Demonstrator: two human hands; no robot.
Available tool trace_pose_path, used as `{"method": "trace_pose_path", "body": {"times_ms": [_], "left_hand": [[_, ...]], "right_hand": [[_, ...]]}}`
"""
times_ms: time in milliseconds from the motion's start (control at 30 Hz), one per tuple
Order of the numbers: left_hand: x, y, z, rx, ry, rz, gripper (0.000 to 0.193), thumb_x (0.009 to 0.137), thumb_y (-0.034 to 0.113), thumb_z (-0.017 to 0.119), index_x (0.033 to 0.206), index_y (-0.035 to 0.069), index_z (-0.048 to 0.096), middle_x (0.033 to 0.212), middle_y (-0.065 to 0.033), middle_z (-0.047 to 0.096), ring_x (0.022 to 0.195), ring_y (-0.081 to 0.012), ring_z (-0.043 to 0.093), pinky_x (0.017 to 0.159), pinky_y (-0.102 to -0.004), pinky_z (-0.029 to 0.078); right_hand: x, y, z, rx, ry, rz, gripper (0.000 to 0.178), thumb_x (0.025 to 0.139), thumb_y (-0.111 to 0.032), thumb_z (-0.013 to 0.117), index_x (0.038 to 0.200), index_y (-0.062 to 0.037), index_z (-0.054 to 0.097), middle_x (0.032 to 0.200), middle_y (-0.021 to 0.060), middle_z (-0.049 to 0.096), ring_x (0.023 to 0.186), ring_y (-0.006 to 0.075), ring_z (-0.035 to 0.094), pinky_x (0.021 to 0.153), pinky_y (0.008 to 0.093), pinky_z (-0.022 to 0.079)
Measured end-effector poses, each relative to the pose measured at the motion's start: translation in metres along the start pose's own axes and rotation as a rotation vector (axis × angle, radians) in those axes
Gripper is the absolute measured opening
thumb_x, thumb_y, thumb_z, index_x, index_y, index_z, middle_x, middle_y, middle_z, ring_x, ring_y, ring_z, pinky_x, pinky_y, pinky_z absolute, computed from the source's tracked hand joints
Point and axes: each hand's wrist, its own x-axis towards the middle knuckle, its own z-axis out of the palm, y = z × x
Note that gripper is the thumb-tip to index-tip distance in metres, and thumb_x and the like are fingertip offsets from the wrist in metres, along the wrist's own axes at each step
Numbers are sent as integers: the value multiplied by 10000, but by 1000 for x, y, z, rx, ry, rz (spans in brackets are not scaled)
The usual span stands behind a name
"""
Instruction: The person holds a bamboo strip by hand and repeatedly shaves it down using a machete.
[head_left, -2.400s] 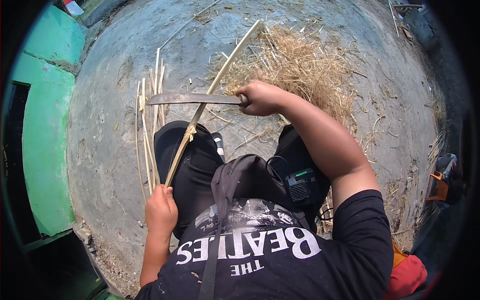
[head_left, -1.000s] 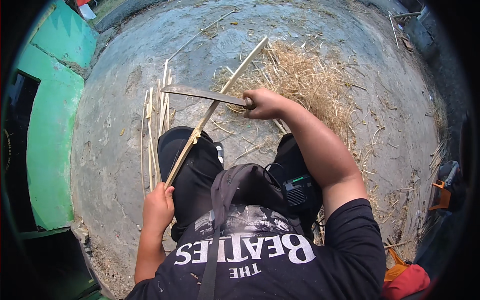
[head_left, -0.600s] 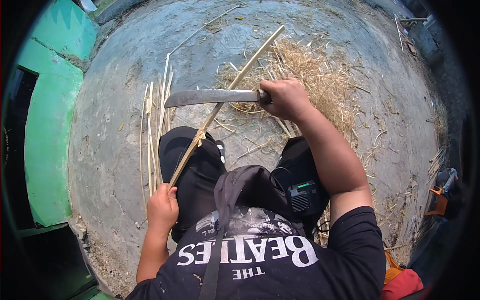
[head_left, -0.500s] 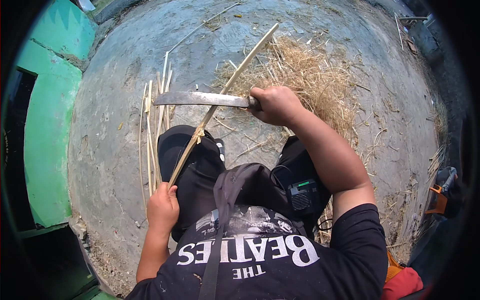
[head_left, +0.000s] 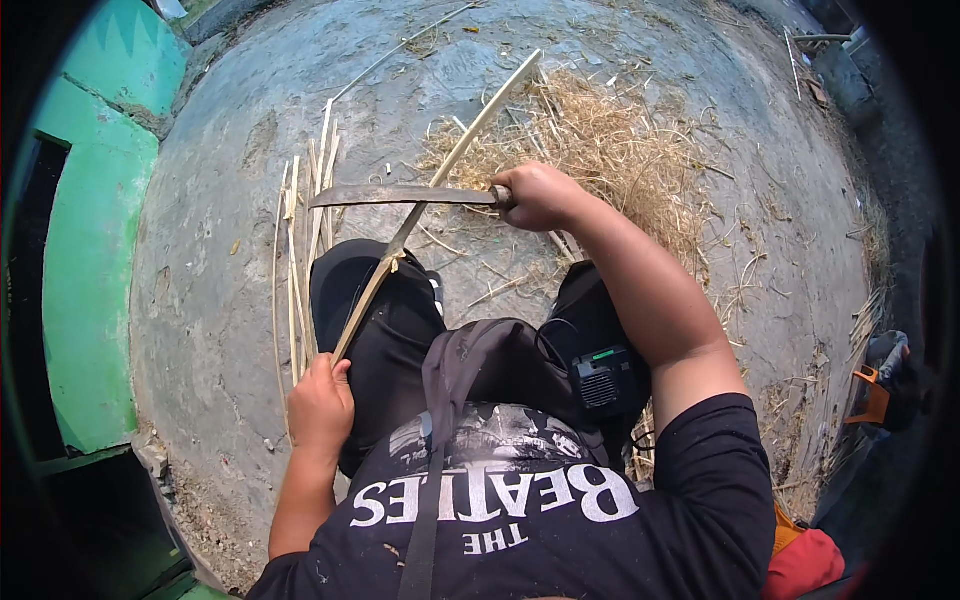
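Observation:
My left hand (head_left: 321, 402) is closed around the lower end of a long pale strip, seemingly split bamboo (head_left: 463, 150). The strip slants up and away to the right over my left knee. A small tuft of shavings (head_left: 396, 258) clings to it partway along. My right hand (head_left: 543, 196) grips the short handle of a machete (head_left: 400, 195). Its long blade points left and lies across the strip above my knee. Whether the edge bites into the strip cannot be made out.
Several thin strips (head_left: 296, 270) lie left of my knee. A heap of curly shavings (head_left: 620, 160) covers the concrete ground ahead to the right. A green wall (head_left: 100, 270) stands at the left. A small black device (head_left: 603, 378) rests on my right thigh.
The blade has tilted and shifted slightly against the strip, and my right hand has moved slightly away from me. The shavings tuft looks smaller. Both hands keep their grips.

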Motion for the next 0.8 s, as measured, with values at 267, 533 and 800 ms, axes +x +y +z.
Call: {"method": "trace_pose_path", "body": {"times_ms": [267, 533, 800], "left_hand": [[-4, 0, -3, 19, -11, -1, 266, 1038, 299, 548, 955, 48, 562, 765, -230, 653, 721, -485, 634, 602, -568, 474], [-3, -3, -5, 3, -14, 6, 245, 1033, 273, 555, 946, 44, 567, 760, -229, 646, 711, -482, 627, 606, -565, 470], [-1, -3, -5, 11, -24, -4, 241, 1030, 275, 556, 956, 46, 572, 770, -223, 654, 716, -479, 633, 605, -564, 475]], "right_hand": [[0, -9, 6, 4, 30, -37, 178, 853, -236, 676, 977, -116, 720, 866, 166, 726, 857, 382, 705, 774, 495, 563], [0, -3, 9, -55, 71, -47, 216, 834, -227, 693, 1010, -107, 732, 914, 176, 733, 882, 370, 704, 796, 477, 554], [-3, 5, -7, 157, 17, 177, 226, 788, -197, 695, 990, -100, 723, 944, 170, 737, 927, 385, 699, 829, 465, 561]]}}
